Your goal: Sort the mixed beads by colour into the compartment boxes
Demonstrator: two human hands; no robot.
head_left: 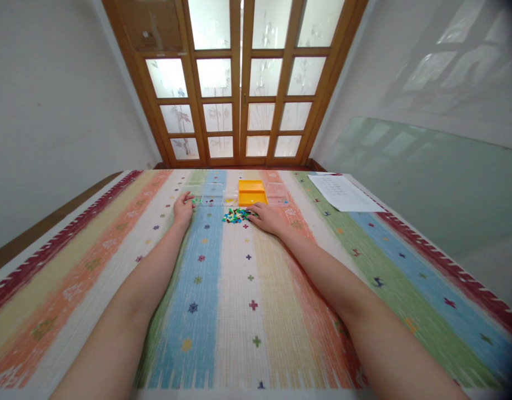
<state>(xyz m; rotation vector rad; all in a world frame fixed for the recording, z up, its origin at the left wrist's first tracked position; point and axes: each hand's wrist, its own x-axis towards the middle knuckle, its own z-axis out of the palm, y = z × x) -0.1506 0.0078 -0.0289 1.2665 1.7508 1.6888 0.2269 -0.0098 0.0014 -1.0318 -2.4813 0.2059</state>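
A pile of small plastic pieces (236,215), in green, blue, yellow and dark colours, lies on the striped tablecloth. My right hand (264,218) rests at the pile's right side, its fingers somewhat apart and touching the pieces. Further left, my left hand (183,210) is at the near left corner of a clear plastic box (193,189) holding a few green pieces. Its fingers are apart, and nothing shows between them. Another clear box (214,190) has a few dark pieces. Yellow pieces (230,200) lie left of an open orange box (252,186).
Right of the orange box stands a clear box (277,191) with a few blue pieces. A printed paper sheet (343,193) lies at the table's far right. Beyond the table are wooden glazed doors (241,83), with walls on both sides.
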